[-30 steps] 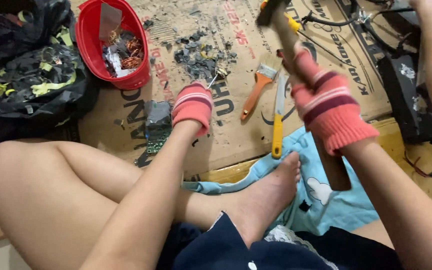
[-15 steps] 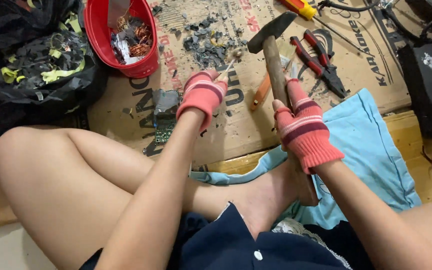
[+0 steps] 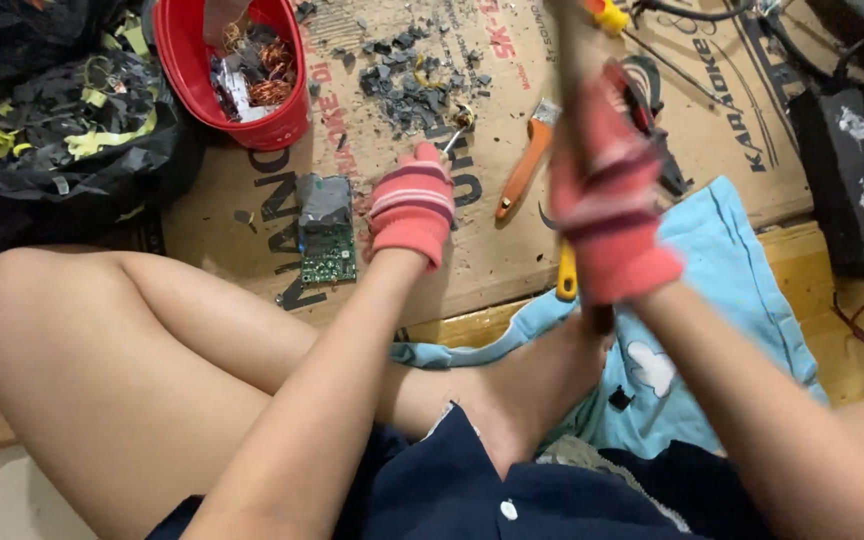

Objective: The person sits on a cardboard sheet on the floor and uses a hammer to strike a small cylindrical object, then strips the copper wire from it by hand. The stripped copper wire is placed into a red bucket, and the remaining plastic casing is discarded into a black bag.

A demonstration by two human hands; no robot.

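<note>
You sit on the floor with your legs folded, and the flattened cardboard sheet (image 3: 512,250) spread before you fills the upper middle of the frame as your working ground. Your left hand (image 3: 412,205), in a pink striped glove, sits at the centre of the frame, its grip closed on a thin metal piece (image 3: 457,128) whose tip points toward the pile of dark broken bits (image 3: 407,80) above it. Your right hand (image 3: 607,215), gloved the same way and blurred, is to the right of centre with its grip closed around the wooden hammer handle (image 3: 567,60), which rises to the top edge; the hammer's head is out of view. Just left of your left hand lies a green circuit board (image 3: 327,240), flat on the cardboard. A red bowl (image 3: 237,100) of wire scraps stands at the upper left, beside a heap of black bags (image 3: 62,140). An orange-handled brush (image 3: 524,165) lies between your two hands. A light blue cloth (image 3: 732,300) covers the lower right, partly under your right forearm.
</note>
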